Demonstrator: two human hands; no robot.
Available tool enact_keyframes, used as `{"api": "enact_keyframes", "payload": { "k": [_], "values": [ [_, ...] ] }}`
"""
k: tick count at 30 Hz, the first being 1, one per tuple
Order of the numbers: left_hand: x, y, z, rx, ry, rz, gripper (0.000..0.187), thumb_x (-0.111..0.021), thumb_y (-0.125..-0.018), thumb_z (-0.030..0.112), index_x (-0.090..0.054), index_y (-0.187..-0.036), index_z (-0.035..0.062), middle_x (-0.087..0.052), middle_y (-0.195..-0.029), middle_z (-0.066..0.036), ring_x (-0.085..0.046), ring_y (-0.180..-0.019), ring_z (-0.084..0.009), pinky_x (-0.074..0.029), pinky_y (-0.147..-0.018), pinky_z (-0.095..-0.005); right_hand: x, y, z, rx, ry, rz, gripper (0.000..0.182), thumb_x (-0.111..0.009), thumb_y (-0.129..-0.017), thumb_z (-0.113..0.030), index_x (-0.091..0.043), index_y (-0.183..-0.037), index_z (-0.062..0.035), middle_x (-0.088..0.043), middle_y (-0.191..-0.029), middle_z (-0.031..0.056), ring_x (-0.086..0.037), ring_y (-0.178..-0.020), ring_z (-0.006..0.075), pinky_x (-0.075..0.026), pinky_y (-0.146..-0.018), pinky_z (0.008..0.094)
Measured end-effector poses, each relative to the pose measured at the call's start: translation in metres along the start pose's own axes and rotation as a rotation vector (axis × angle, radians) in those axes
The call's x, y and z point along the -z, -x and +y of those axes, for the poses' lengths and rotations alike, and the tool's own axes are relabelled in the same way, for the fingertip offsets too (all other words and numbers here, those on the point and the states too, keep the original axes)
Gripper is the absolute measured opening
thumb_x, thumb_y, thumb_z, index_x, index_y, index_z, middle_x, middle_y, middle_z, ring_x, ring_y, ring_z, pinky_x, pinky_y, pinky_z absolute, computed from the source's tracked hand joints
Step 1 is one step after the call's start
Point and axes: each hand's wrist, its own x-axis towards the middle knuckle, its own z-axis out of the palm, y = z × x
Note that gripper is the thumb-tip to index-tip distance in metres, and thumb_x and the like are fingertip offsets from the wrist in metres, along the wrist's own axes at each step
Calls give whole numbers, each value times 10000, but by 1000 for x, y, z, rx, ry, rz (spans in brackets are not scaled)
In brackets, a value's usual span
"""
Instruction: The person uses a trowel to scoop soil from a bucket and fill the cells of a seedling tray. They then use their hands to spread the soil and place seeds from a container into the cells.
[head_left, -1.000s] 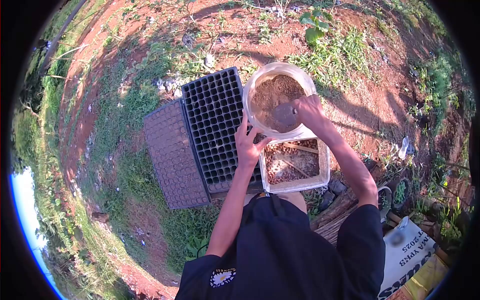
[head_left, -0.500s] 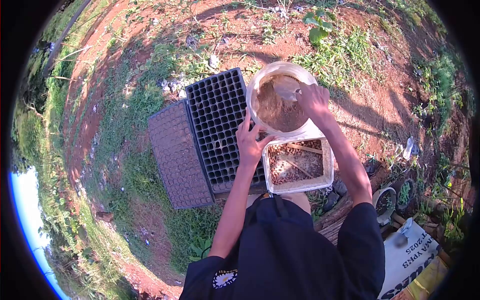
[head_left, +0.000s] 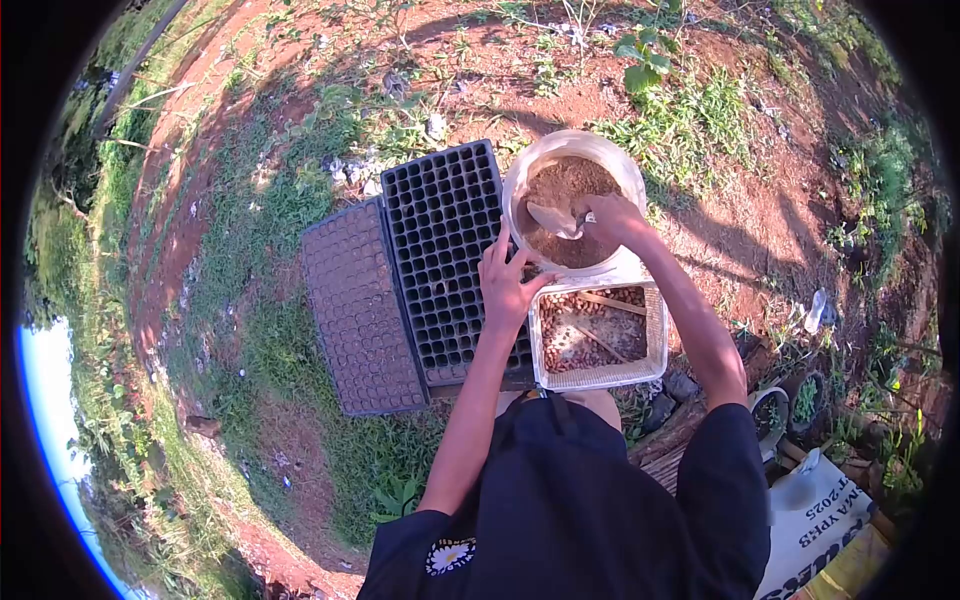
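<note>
A whitish round bucket (head_left: 628, 170) holds loose brown soil (head_left: 572, 182). My right hand (head_left: 612, 220) is inside the bucket, closed around the handle of a small trowel (head_left: 552, 219) whose blade lies at the soil. My left hand (head_left: 508, 285) spreads its thumb and fingers against the near left side of the bucket, holding it. Just below the bucket is a pale rectangular basket (head_left: 655, 350) with brown and whitish seed-like pieces and two thin sticks (head_left: 610, 301) in it. Left of my left hand lies a black seedling tray (head_left: 445, 240) with unfilled cells.
A second seedling tray (head_left: 360, 310), its cells filled with soil, lies at the left beside the black one. Grass and red earth surround everything. At lower right are a printed white sheet (head_left: 815, 525), logs (head_left: 675, 430) and a round pot (head_left: 770, 420).
The trowel has moved from the bucket's far side down and left to the middle of the soil, and its blade has turned. My left hand stays at the bucket.
</note>
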Motion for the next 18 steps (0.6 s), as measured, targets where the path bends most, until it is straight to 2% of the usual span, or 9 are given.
{"api": "enact_keyframes", "payload": {
  "k": [2, 6, 8, 9, 11, 12, 14, 18],
  "values": [
    [1, -1, 3, -4, 17, 16, 404, -860, -649, 397, -703, -869, 97, -390, -1553, -161, -515, -1197, -298, -378, -1010, -423, 2, -3, 5, -103, 12, 154, 278, -633, -864, -159, -670, -1111, -38, -717, -996, 205, -698, -987, 336, -546, -852, 457],
    [0, -3, 4, -27, -10, 73, 410, -894, -599, 366, -704, -840, 95, -433, -1528, -146, -569, -1113, -273, -402, -1005, -433, -4, -2, 4, -218, 51, 159, 241, -604, -874, -139, -665, -1058, 5, -718, -954, 195, -698, -974, 335, -550, -822, 453],
    [-1, -1, 3, -3, -30, 45, 406, -889, -613, 382, -714, -845, 99, -429, -1530, -144, -564, -1124, -272, -402, -1002, -430, -34, 1, 16, -10, 133, 627, 246, -647, -888, -253, -656, -957, -17, -705, -927, 221, -691, -929, 371, -552, -810, 467],
    [-2, -1, 2, -1, -28, 48, 406, -889, -613, 382, -714, -845, 99, -429, -1530, -144, -564, -1124, -272, -402, -1002, -430, -30, 2, 11, -8, 137, 626, 246, -647, -888, -253, -656, -957, -17, -705, -927, 221, -691, -929, 371, -552, -810, 467],
    [-1, -1, 1, -2, -46, 35, 408, -879, -627, 407, -720, -847, 102, -426, -1533, -139, -550, -1138, -271, -396, -1005, -427, -20, 3, 0, -121, 22, 410, 253, -622, -917, -256, -656, -951, -7, -699, -920, 241, -684, -927, 395, -545, -834, 480],
    [-1, -1, 2, -3, -45, 34, 408, -879, -627, 407, -720, -847, 102, -426, -1533, -139, -550, -1138, -271, -396, -1005, -427, -25, 0, 2, -122, 21, 411, 253, -622, -917, -256, -656, -951, -7, -699, -920, 241, -684, -927, 395, -545, -834, 480],
    [0, -1, 4, -8, -30, 55, 414, -871, -636, 426, -723, -852, 106, -430, -1532, -131, -538, -1148, -272, -387, -1011, -425, -34, -8, 7, 63, -97, 285, 281, -591, -944, -262, -643, -972, 13, -692, -924, 252, -677, -924, 415, -537, -849, 493],
    [-1, -1, 2, 4, -16, 47, 429, -864, -638, 448, -722, -851, 104, -429, -1533, -128, -530, -1153, -274, -380, -1018, -425, -29, -8, 1, -78, -31, 299, 219, -528, -906, -153, -650, -923, 28, -695, -909, 266, -710, -863, 379, -572, -779, 475]
  ]
}}
